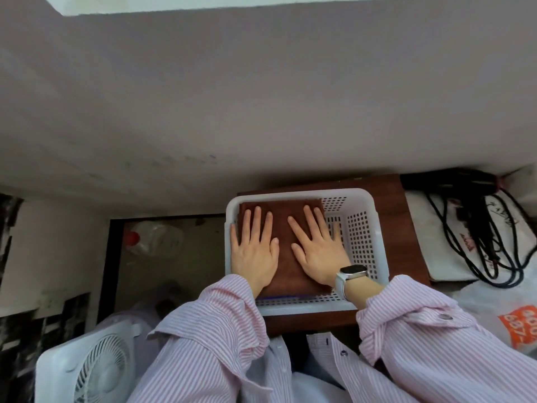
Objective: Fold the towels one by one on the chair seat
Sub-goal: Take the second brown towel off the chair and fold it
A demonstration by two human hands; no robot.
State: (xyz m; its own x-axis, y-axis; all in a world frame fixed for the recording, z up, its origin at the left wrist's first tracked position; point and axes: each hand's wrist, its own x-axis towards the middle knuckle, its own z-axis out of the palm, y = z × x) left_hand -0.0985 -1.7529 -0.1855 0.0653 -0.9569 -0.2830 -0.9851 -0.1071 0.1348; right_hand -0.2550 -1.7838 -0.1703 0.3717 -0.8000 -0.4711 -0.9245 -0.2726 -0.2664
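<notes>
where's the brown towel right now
In the head view, the folded brown towel lies in the left part of the white basket, under both flat hands, left and right.

Soft, even daylight fills the scene, moderately bright, with no hard shadows; the wall [261, 97] reads flat grey-mauve. A brighter white band sits along the top edge. The wide-angle lens bows straight lines toward the corners, and the fan [96, 370] at lower left looks stretched. The striped sleeves [209, 330] nearest the camera are slightly soft, and the dark recess at left loses detail
</notes>
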